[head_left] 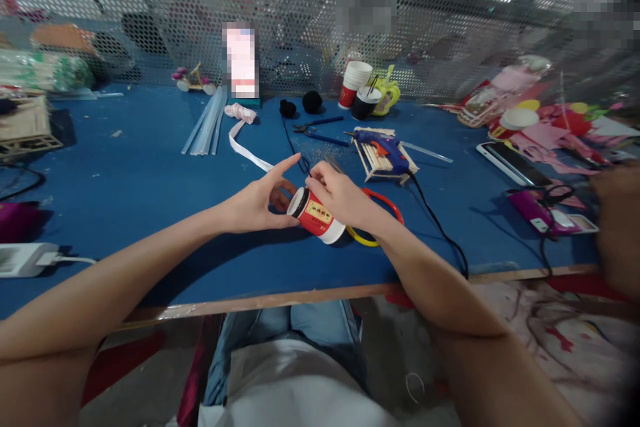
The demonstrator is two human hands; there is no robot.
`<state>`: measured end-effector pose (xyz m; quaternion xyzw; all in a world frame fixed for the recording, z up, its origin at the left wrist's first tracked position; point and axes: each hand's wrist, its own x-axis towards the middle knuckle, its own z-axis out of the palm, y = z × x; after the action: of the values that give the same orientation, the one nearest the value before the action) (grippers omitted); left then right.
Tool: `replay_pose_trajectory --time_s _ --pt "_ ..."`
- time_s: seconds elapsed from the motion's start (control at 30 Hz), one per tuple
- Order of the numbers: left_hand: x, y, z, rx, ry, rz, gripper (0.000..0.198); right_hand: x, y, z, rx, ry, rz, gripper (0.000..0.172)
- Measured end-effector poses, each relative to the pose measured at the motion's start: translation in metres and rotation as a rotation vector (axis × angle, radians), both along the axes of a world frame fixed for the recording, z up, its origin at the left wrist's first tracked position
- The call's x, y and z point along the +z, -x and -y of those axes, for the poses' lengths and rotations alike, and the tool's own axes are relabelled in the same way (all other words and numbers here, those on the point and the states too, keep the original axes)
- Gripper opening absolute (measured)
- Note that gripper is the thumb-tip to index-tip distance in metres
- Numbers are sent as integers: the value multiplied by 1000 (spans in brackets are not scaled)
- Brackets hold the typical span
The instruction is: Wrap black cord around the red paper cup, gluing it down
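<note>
Red cup [320, 217] | tilted near table's front edge [250, 303] | left hand [263, 201] spread; right hand [334, 192] seemingly pinched cord [305, 163] | slack risked tangling

Print on the cup [317, 215] is too small to read, and the right hand [343, 195] hides part of its side. Whether the curled fingers of the left hand [260, 202] touch its rim cannot be told. Far off, pixels mask the upright phone [241, 61], and shapes behind the mesh [295, 20] blur. At left, a purple thing [17, 220] and the white adapter [23, 259] are cut off; at right, a co-worker's blurred arm [620, 220]. The glue gun [394, 155] trails a cord that vanishes at the near edge of the worktop [125, 180].
</note>
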<state>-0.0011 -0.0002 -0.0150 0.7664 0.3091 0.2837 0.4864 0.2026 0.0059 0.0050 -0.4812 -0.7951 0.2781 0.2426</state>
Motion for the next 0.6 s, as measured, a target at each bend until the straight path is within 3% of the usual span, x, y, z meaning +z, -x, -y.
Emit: replay_pose_trajectory --time_s 0.17,0.37,0.6 --pt "7 -7 8 60 86 -38 100 0 4 6 -12 -22 26 11" --pt "2 -12 11 156 97 -71 101 3 12 17 -8 -72 73 12" --pt "-4 -12 12 123 -82 38 100 7 12 23 -10 -206 123 11"
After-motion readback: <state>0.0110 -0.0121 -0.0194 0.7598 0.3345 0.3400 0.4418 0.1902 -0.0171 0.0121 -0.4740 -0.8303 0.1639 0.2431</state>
